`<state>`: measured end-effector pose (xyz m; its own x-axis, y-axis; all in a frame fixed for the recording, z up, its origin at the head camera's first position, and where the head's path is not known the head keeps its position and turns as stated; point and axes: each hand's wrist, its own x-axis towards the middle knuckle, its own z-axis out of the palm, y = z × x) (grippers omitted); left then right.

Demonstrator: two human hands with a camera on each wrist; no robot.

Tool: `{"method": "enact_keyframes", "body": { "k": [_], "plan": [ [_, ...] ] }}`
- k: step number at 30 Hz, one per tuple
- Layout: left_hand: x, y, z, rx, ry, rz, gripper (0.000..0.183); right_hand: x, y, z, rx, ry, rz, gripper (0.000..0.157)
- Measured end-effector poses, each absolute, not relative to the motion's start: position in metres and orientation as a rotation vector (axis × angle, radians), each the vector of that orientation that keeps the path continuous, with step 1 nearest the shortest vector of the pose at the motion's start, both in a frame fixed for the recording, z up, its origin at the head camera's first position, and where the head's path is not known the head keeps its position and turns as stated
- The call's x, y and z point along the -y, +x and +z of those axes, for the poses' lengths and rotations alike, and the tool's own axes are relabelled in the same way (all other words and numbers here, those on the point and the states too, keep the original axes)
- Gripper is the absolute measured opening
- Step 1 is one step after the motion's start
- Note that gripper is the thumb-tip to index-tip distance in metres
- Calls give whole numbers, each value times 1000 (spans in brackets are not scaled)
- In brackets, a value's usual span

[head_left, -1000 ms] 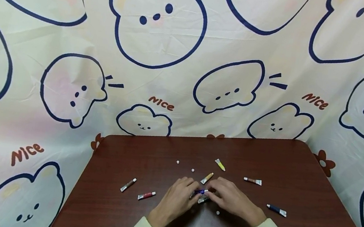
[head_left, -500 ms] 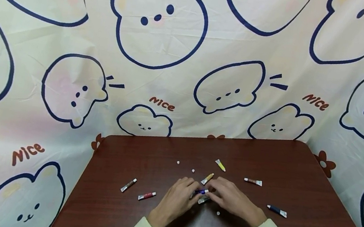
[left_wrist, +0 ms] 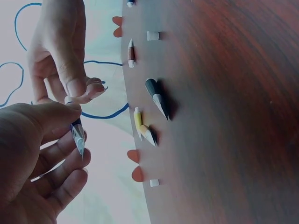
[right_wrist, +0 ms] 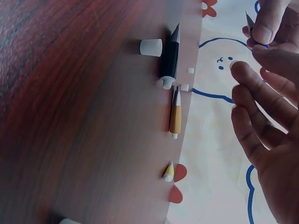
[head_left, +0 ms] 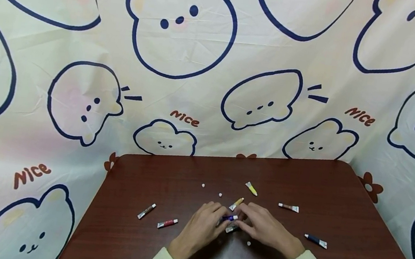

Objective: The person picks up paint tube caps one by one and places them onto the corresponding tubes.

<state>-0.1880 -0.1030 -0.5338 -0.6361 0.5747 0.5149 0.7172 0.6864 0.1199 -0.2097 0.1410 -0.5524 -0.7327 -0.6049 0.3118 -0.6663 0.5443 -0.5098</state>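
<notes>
My left hand (head_left: 202, 226) pinches a small purple paint tube (left_wrist: 78, 133) between thumb and fingers. The tube's white cap (head_left: 235, 218) points right, toward my right hand (head_left: 265, 227). Thumb and fingertips of that hand are at the cap, and its other fingers are spread; exact contact is partly hidden. Below the hands, a black paint tube (right_wrist: 169, 60) lies on the table with its threaded nozzle bare. A white cap (right_wrist: 151, 47) lies beside it. Just beyond the hands is an ochre paint tube (head_left: 236, 203).
On the brown table (head_left: 158, 255) lie a yellow tube (head_left: 251, 189), a brown tube (head_left: 288, 207), a dark blue tube (head_left: 315, 240), a red tube (head_left: 167, 223) and an olive-brown tube (head_left: 146, 211). Two small white caps (head_left: 220, 194) sit toward the back. A patterned cloth (head_left: 211, 103) hangs behind.
The right hand's fingertips shift very slightly at the cap. The left hand keeps its hold on the purple tube, and the tubes on the table stay put.
</notes>
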Motion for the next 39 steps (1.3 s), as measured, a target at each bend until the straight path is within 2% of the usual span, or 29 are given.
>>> {"method": "enact_keyframes", "body": {
  "k": [8,29,39],
  "plan": [
    [103,-188,-534,2468,-999,-435,20,-141,-210,-551,2687,1096,932,6],
    [102,-186,-537,2383,-1049,-446,25,-144,-211,-556,2617,1199,835,7],
    [103,-186,-540,2393,-1045,-439,25,-144,-211,-556,2644,1140,843,6]
  ]
}}
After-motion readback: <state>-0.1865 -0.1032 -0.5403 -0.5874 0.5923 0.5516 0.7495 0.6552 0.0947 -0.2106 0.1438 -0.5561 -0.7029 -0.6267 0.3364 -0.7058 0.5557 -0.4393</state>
